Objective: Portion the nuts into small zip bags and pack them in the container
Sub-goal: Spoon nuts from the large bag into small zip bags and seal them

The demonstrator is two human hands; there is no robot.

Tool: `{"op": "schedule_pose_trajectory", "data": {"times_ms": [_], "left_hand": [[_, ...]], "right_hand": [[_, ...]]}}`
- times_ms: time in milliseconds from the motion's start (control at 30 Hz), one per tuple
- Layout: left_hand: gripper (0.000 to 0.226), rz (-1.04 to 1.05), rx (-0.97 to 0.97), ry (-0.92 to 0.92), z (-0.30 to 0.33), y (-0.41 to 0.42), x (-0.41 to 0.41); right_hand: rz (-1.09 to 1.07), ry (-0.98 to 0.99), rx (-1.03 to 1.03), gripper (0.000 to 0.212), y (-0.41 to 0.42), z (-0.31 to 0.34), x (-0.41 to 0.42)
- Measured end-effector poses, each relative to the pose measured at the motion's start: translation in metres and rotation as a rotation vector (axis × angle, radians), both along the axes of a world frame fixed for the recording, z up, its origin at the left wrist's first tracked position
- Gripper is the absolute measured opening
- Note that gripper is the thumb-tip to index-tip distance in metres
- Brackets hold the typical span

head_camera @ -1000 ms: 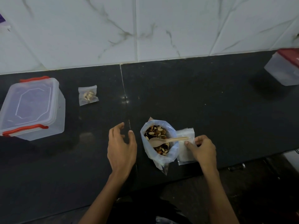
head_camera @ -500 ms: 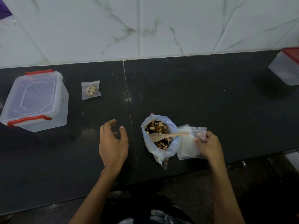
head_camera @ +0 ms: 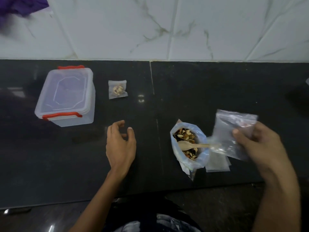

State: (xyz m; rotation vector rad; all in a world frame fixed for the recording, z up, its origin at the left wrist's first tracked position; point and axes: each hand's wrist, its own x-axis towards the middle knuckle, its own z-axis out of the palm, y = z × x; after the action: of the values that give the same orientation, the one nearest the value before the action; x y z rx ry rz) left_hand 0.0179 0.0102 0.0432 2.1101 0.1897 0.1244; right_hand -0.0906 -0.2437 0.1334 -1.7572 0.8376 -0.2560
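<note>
No text, label, brand, number or sign can be read anywhere in the view.

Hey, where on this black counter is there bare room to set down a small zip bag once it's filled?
Bare counter lies between the filled small zip bag and the blue-rimmed open bag of nuts, and behind that bag up to the white tiled wall. It is crowded right of the nuts: flat empty bags and the right hand holding one.
</note>
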Motion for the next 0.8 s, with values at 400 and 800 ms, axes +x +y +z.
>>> {"op": "schedule_pose_trajectory", "data": {"times_ms": [400,800], "left_hand": [[0.023,-0.544,-0.476,0.284,0.005,0.067,0.031],[0.031,-0.335,-0.383,0.278,-0.007,0.076,0.030]], "right_hand": [[0.501,0.143,0.349,0.032,0.168,-0.055,0.096],[0.388,0.100,-0.017,0.012,0.176,-0.073,0.100]]}}
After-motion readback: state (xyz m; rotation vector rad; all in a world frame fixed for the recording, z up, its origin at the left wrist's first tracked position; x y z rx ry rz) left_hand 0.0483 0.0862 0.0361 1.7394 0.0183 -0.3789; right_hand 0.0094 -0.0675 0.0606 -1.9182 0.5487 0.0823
